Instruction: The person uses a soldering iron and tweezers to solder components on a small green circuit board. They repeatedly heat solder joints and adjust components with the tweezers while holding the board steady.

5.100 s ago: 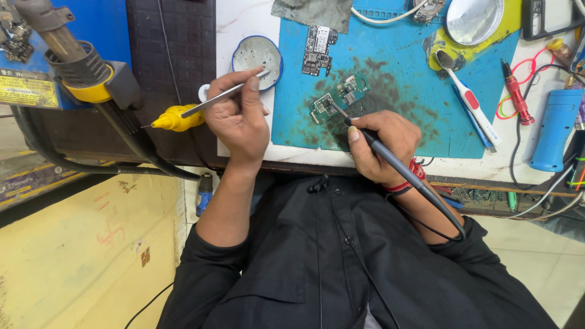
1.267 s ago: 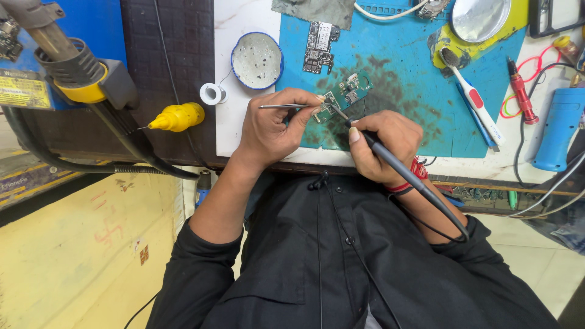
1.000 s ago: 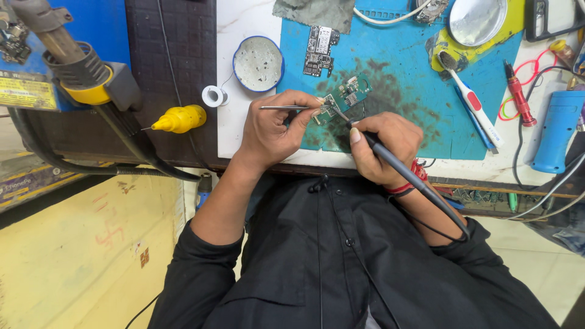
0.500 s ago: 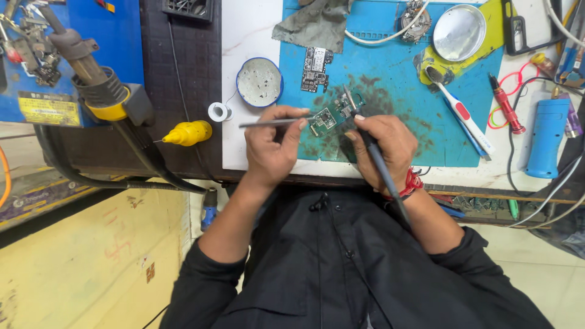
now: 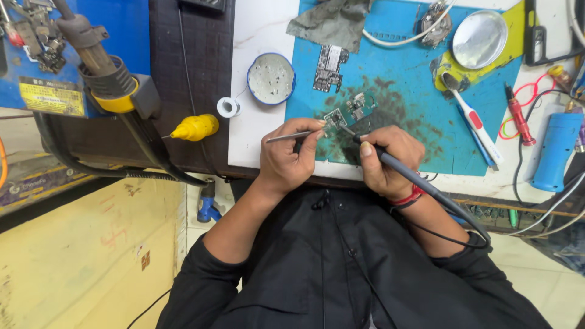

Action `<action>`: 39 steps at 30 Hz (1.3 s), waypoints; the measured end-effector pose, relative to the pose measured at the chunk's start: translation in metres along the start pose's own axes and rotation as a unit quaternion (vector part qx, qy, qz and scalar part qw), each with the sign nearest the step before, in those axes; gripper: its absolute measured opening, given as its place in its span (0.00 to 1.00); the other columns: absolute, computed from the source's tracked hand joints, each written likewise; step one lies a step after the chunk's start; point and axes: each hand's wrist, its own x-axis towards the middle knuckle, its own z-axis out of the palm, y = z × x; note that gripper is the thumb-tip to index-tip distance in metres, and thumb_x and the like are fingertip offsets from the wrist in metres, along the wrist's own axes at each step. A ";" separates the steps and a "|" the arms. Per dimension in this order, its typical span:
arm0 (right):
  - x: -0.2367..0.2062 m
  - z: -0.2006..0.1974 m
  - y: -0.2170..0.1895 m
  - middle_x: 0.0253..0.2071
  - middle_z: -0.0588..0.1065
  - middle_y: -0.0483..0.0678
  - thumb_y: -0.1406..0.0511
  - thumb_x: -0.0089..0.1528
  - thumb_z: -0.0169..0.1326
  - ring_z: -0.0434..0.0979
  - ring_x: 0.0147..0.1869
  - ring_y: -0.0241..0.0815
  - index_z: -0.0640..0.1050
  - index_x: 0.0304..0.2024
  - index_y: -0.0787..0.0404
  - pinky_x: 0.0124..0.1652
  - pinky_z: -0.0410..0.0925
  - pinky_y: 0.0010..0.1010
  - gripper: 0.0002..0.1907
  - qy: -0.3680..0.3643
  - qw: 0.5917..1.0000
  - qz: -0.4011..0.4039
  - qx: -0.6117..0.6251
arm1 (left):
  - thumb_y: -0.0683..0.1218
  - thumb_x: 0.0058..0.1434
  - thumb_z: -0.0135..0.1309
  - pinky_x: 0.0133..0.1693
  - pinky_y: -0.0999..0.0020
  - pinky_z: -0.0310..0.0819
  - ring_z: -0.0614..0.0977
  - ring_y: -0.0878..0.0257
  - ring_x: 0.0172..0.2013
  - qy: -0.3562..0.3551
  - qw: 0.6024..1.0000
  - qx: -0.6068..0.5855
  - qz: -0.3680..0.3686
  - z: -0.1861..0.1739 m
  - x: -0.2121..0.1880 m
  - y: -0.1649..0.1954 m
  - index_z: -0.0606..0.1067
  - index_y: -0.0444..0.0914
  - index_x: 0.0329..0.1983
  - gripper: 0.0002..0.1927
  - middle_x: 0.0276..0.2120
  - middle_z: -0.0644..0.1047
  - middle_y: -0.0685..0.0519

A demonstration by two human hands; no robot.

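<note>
My left hand (image 5: 291,159) pinches metal tweezers (image 5: 286,137) whose tips reach a small green circuit board (image 5: 336,117) on the blue work mat (image 5: 420,109). My right hand (image 5: 388,159) grips a grey soldering iron (image 5: 420,183) like a pen, its tip touching the same board. A second small board (image 5: 359,105) lies just beyond it. The iron's cable runs back over my right wrist.
A round blue tin of flux (image 5: 271,78), a solder spool (image 5: 229,107) and a yellow bottle (image 5: 195,128) sit left of the mat. Another phone board (image 5: 329,66), a grey cloth (image 5: 332,21), a toothbrush (image 5: 469,116), a red tool (image 5: 518,113) and a blue cylinder (image 5: 557,149) lie around. A hot-air handle (image 5: 103,73) hangs at left.
Five seconds ago my left hand held the tweezers away at the left, near the yellow bottle; it has since brought them to the board. The view has shifted slightly; both hands stay at the board.
</note>
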 end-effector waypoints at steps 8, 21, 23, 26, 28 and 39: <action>0.003 0.000 -0.004 0.35 0.78 0.52 0.71 0.65 0.57 0.77 0.33 0.48 0.75 0.38 0.65 0.35 0.68 0.34 0.03 -0.016 1.000 0.007 -0.006 | 0.38 0.67 0.59 0.41 0.69 0.81 0.88 0.58 0.39 -0.016 0.999 0.015 0.024 -0.001 0.003 0.001 0.76 0.36 0.46 0.06 0.39 0.83 0.48; 0.003 -0.001 -0.003 0.34 0.78 0.52 0.71 0.65 0.57 0.77 0.32 0.47 0.75 0.38 0.64 0.34 0.68 0.34 0.03 -0.017 1.000 -0.004 -0.011 | 0.39 0.68 0.59 0.39 0.69 0.81 0.88 0.58 0.37 -0.012 1.000 0.016 0.023 0.000 0.004 0.003 0.76 0.36 0.45 0.05 0.38 0.83 0.49; 0.003 -0.001 -0.004 0.35 0.78 0.52 0.71 0.65 0.57 0.77 0.32 0.47 0.75 0.38 0.64 0.34 0.68 0.34 0.03 -0.016 1.000 -0.002 -0.013 | 0.39 0.67 0.60 0.38 0.69 0.80 0.88 0.59 0.36 -0.014 1.000 0.016 0.018 -0.001 0.004 0.003 0.76 0.36 0.45 0.05 0.38 0.83 0.49; 0.002 -0.001 -0.005 0.35 0.78 0.52 0.71 0.65 0.57 0.77 0.32 0.47 0.75 0.38 0.64 0.35 0.68 0.34 0.03 -0.010 1.000 0.002 -0.016 | 0.39 0.67 0.60 0.37 0.69 0.80 0.88 0.59 0.35 -0.014 1.000 0.017 0.014 -0.001 0.004 0.003 0.77 0.36 0.45 0.05 0.37 0.83 0.49; 0.002 0.000 -0.004 0.34 0.78 0.52 0.71 0.64 0.57 0.77 0.32 0.47 0.76 0.38 0.65 0.34 0.68 0.34 0.03 -0.010 1.000 0.001 -0.016 | 0.39 0.67 0.60 0.37 0.69 0.80 0.87 0.59 0.36 -0.014 1.000 0.019 0.018 -0.001 0.005 0.003 0.77 0.36 0.45 0.05 0.37 0.83 0.49; 0.002 0.000 -0.005 0.34 0.77 0.52 0.71 0.65 0.57 0.77 0.32 0.47 0.76 0.38 0.64 0.32 0.67 0.33 0.03 -0.008 1.000 0.010 -0.019 | 0.39 0.67 0.60 0.38 0.71 0.80 0.88 0.61 0.37 -0.011 1.000 0.018 0.022 0.001 0.003 0.001 0.76 0.36 0.46 0.06 0.38 0.83 0.49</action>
